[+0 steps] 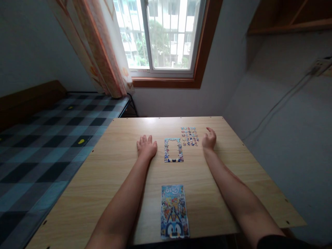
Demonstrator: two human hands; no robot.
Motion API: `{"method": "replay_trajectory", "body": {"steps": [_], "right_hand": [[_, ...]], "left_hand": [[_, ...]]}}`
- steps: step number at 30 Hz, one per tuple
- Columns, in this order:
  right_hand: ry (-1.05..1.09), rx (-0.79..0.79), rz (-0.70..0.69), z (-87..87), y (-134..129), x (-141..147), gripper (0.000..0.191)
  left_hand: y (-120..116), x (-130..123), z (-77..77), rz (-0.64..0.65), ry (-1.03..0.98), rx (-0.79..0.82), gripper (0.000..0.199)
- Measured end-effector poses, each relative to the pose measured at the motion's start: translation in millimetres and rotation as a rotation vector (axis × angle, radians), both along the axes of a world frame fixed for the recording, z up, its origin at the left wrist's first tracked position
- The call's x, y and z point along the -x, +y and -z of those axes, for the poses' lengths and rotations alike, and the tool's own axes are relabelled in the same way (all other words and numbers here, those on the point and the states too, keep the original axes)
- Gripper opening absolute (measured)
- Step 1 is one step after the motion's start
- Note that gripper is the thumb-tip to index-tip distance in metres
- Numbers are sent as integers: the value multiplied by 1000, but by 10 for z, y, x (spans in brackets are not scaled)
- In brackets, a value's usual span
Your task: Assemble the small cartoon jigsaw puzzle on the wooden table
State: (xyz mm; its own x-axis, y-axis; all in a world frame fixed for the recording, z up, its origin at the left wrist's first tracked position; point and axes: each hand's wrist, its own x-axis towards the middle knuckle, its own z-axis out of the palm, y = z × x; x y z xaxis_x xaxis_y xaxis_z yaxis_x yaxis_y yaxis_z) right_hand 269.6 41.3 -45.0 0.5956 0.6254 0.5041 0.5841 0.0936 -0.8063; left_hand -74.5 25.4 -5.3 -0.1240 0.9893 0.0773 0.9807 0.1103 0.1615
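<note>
My left hand (146, 146) lies flat on the table with its fingers spread, a little left of the jigsaw puzzle frame (166, 150). That frame is a joined rectangular border of colourful pieces around bare wood. To its upper right, several loose puzzle pieces (190, 135) are laid out in rows. My right hand (209, 139) rests on its side just right of these pieces, fingers loosely curled and apart, holding nothing I can see. Nearer my body lies a colourful picture sheet (174, 211) marked "Bluey", touched by neither hand.
Everything stands on a light wooden table (119, 145). A bed with a checked cover (59, 138) runs along the left. Beyond the table's far edge are a wall, a window (171, 38) and a curtain (103, 48). A cable (280, 102) hangs along the right wall below a shelf (290, 29).
</note>
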Motion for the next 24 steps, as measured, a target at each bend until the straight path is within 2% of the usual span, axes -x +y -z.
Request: {"method": "replay_trajectory", "body": {"steps": [4,9,19,24], "right_hand": [[246,-46,48,112,88,-224,53],[351,-61,2,165,82,-263,49],[178,64,-120,3,2,-86,41],[119,94,-143,-26,-14,-58,39]], "left_hand": [[66,4,-1,-26,-3,19,65],[81,18,-15,-29,-1,43,66],[61,45,-97,-2,23,14,60],[59,43,-115,-2,20,28,58]]}}
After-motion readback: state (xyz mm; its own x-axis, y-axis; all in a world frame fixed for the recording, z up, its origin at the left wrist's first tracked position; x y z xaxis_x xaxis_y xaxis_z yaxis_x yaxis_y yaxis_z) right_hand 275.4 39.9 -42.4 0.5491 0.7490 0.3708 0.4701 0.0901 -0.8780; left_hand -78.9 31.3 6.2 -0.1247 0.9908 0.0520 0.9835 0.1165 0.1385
